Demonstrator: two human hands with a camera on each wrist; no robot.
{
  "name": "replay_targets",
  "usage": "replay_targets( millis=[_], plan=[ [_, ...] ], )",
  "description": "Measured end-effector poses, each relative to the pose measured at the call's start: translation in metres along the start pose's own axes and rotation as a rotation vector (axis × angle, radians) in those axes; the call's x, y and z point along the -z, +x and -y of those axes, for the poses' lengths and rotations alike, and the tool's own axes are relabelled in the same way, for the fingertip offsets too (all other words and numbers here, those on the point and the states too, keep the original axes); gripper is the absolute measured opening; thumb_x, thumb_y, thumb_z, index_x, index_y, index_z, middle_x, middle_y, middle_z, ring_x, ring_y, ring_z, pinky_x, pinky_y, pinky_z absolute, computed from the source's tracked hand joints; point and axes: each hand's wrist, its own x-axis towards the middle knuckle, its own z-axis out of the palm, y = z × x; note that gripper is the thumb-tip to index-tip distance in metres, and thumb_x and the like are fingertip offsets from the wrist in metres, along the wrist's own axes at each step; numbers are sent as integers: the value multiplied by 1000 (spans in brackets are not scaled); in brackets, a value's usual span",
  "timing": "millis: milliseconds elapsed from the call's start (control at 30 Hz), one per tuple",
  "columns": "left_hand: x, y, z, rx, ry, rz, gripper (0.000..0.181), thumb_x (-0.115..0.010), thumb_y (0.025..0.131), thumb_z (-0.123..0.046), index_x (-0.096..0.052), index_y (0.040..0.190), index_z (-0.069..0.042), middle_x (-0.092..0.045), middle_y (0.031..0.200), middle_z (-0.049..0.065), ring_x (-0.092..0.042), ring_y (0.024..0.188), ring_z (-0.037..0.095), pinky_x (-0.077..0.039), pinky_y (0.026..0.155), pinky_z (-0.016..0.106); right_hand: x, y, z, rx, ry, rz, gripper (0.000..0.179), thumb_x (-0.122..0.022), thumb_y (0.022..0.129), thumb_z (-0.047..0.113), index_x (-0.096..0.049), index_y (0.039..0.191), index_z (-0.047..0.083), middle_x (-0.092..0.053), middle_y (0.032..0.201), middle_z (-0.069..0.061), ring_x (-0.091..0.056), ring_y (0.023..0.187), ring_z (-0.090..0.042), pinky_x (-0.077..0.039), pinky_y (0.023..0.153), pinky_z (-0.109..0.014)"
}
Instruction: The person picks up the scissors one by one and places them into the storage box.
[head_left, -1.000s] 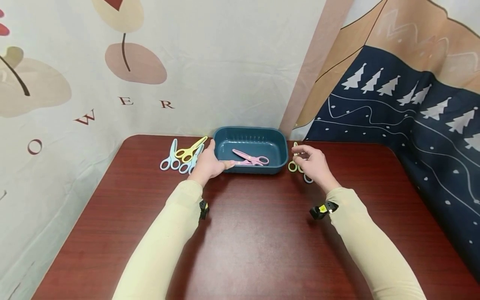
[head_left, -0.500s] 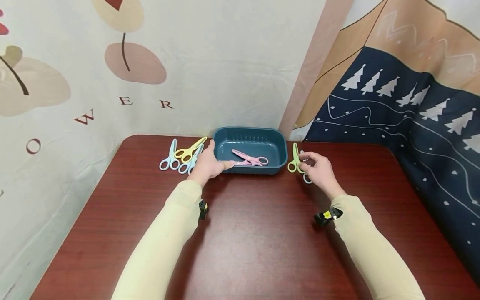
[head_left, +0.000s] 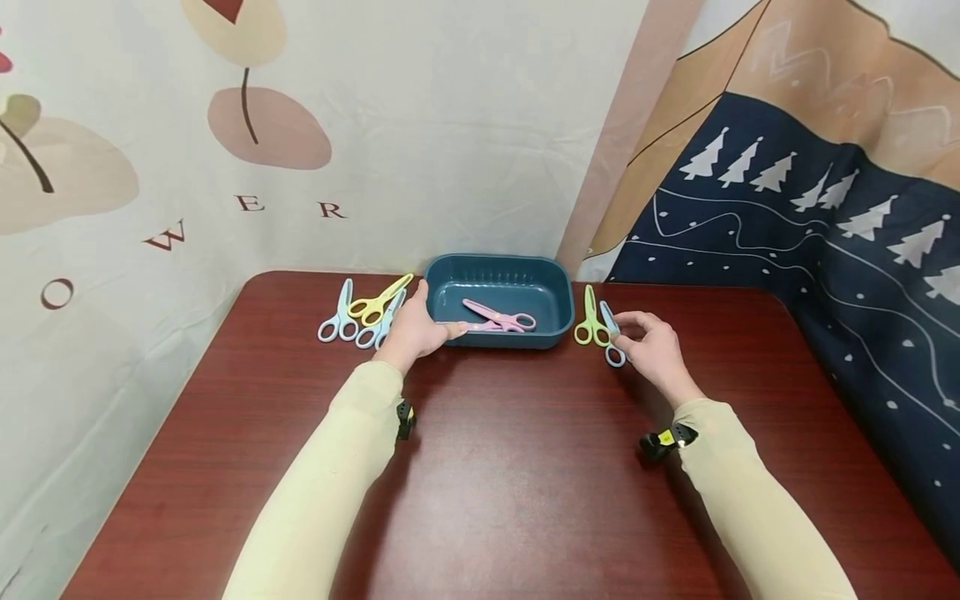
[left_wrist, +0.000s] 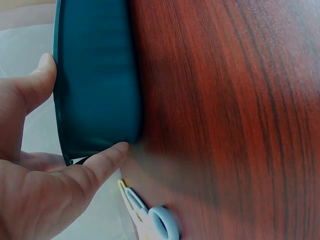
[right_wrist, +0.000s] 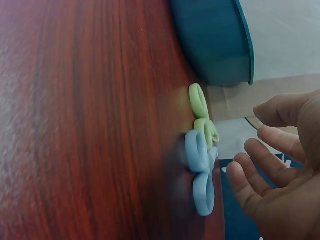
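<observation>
At the back of the table stands a dark teal plastic bin (head_left: 498,340) with two pairs of pink scissors (head_left: 516,321) inside. My left hand (head_left: 416,328) holds its left end. In the left wrist view, the thumb lies at the rim and a finger runs along the end wall. Right of the bin lie green scissors (head_left: 589,317) and light blue scissors (head_left: 609,321), side by side. Just beyond the blue pair is my right hand (head_left: 657,352), its fingers loosely bent; the right wrist view shows nothing between them.
Left of the bin lie yellow scissors (head_left: 381,298) and two pairs of light blue scissors (head_left: 345,308), partly overlapping. The brown wooden table (head_left: 517,467) ends close behind the bin, against a printed curtain (head_left: 450,150).
My right hand has drawn away to the right and slightly toward me, uncovering the green scissors and then the light blue pair. The left hand and bin have stayed put.
</observation>
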Motion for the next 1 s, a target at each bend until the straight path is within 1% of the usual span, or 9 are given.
replay_targets(
  millis=[167, 233, 400, 467, 533, 600, 667, 733, 1000],
  plan=[
    [0, 0, 1, -1, 1, -11, 112, -79, 91, -41, -4, 167, -6, -21, 169, 22, -23, 155, 40, -26, 125, 51, 0, -2, -3, 0, -25, -16, 34, -70, 94, 4, -67, 126, -5, -66, 122, -26, -69, 106, -40, -47, 78, -18],
    [0, 0, 1, 1, -2, -13, 112, -79, 91, -41, -4, 167, -7, -21, 169, 22, -23, 155, 40, -26, 125, 52, 1, -3, -4, 1, -32, -17, 35, -71, 93, 4, -67, 126, -5, -66, 122, -26, -68, 107, -40, -47, 78, -18],
    [0, 0, 1, -5, -5, -7, 113, -79, 91, -42, -3, 167, -7, -21, 169, 22, -23, 155, 40, -26, 125, 52, 2, -5, -7, -16, -36, -11, 37, -72, 93, 6, -66, 127, -6, -63, 125, -27, -66, 111, -41, -47, 69, -13],
    [0, 1, 1, -10, -5, -5, 113, -79, 91, -42, -3, 167, -6, -21, 169, 22, -23, 155, 40, -26, 125, 51, 2, -5, -9, -18, -43, -12, 37, -72, 93, 7, -66, 127, -6, -63, 125, -28, -65, 112, -41, -48, 69, -14],
    [0, 1, 1, -11, -13, -4, 114, -79, 91, -42, -2, 167, -7, -20, 170, 21, -22, 156, 40, -26, 125, 51, 2, -6, -11, -18, -56, -13, 38, -73, 92, 7, -66, 127, -6, -62, 125, -27, -64, 112, -41, -51, 73, -20],
    [0, 0, 0, -11, -16, -6, 114, -79, 90, -42, -3, 167, -7, -20, 170, 21, -23, 156, 39, -27, 125, 51, 1, -6, -13, -14, -69, -16, 40, -73, 91, 7, -66, 127, -6, -62, 125, -27, -64, 112, -41, -53, 80, -30],
    [0, 1, 1, -13, -10, -6, 114, -79, 90, -42, -3, 166, -6, -21, 170, 21, -23, 155, 39, -27, 124, 51, 1, -6, -14, -16, -80, -16, 41, -74, 90, 7, -65, 128, -6, -62, 125, -27, -63, 113, -42, -51, 88, -40],
    [0, 1, 1, -12, -8, -8, 114, -79, 90, -42, -3, 166, -6, -21, 170, 21, -23, 155, 40, -27, 124, 51, 1, -6, -14, -23, -86, -9, 43, -75, 89, 7, -64, 129, -6, -61, 126, -28, -62, 113, -42, -49, 92, -47],
    [0, 0, 1, 1, -3, -1, 112, -79, 91, -41, -3, 167, -7, -20, 170, 22, -22, 156, 40, -26, 125, 52, 0, -5, -18, -41, -127, 22, 46, -77, 89, 12, -64, 128, -7, -61, 121, -28, -60, 109, -43, -47, 93, -51]
  ],
)
